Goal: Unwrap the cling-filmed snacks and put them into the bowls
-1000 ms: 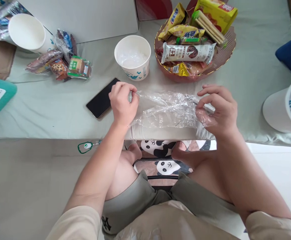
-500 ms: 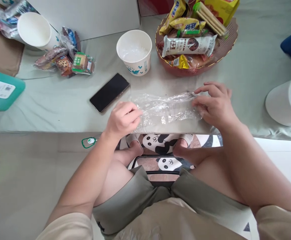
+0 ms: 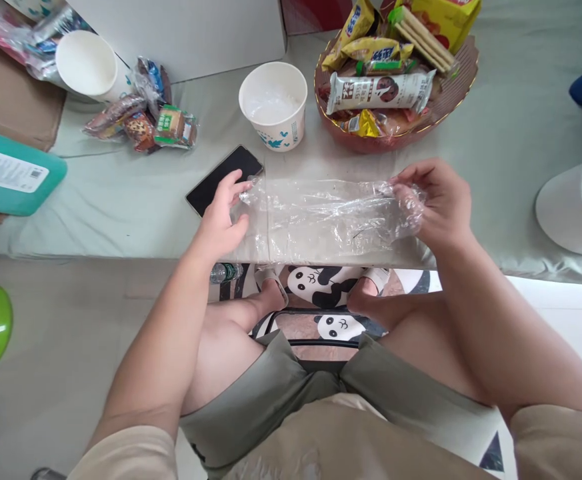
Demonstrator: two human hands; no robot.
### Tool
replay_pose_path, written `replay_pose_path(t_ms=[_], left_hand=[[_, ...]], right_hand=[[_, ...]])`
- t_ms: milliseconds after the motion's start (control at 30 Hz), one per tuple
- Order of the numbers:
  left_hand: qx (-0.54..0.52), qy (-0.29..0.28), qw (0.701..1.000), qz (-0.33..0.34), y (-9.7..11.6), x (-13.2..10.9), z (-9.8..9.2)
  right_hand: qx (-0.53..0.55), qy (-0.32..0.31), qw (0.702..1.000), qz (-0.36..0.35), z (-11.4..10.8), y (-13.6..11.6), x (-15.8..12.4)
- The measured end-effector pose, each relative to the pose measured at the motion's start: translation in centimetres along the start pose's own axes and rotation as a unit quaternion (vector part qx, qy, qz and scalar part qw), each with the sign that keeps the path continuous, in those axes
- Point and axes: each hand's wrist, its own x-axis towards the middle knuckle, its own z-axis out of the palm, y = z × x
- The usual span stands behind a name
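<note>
A crinkled clear plastic bag [image 3: 321, 217] is stretched sideways along the front edge of the cloth-covered surface. At its left end is my left hand [image 3: 223, 217], thumb and fingers spread, the fingertips touching or close to the bag's upper corner. My right hand [image 3: 435, 200] grips the other end, with film bunched over the thumb and between the fingers. Partly behind my left hand lies a black phone [image 3: 221, 173]. Beyond the bag stands a white paper tub [image 3: 281, 130] with what looks like clear film inside.
A red gold-rimmed bowl [image 3: 371, 141] of wrapped snacks stands at the back. Snack packets [image 3: 171, 127] and another paper tub [image 3: 83, 63] sit left, near a teal packet [image 3: 15, 177]. A white bin [image 3: 565, 207] is at the right edge. A plastic bottle [image 3: 225, 272] shows below.
My left hand has moved left and its fingers have spread from a pinch. The bag now reaches wider and lies flatter. My right hand stays at the right end, with film over its thumb.
</note>
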Motion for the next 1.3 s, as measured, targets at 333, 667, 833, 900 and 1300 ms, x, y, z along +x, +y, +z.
replay_pose_path(t_ms=[333,667,833,900,1300], left_hand=[[-0.039,0.125,0.991,-0.026,2.4,2.7,2.5],[-0.061,0.201,0.971,0.111,4.6,0.9,-0.4],[-0.077,0.033,0.992,0.091,2.9,-1.4,-2.2],[-0.073,-0.031,0.994,0.076,2.1,-1.9,-2.3],[-0.021,0.077,0.997,-0.004,2.5,1.4,0.8]], right_hand=[[0.068,0.048,0.996,0.003,0.6,0.1,-0.8],[0.035,0.016,0.996,-0.083,0.6,-0.1,-0.9],[0.055,-0.066,0.989,-0.124,-0.1,-0.7,-1.1],[0.036,-0.088,0.989,-0.113,-0.3,-0.8,-1.3],[-0.018,-0.171,0.965,-0.199,-1.1,0.4,-2.1]])
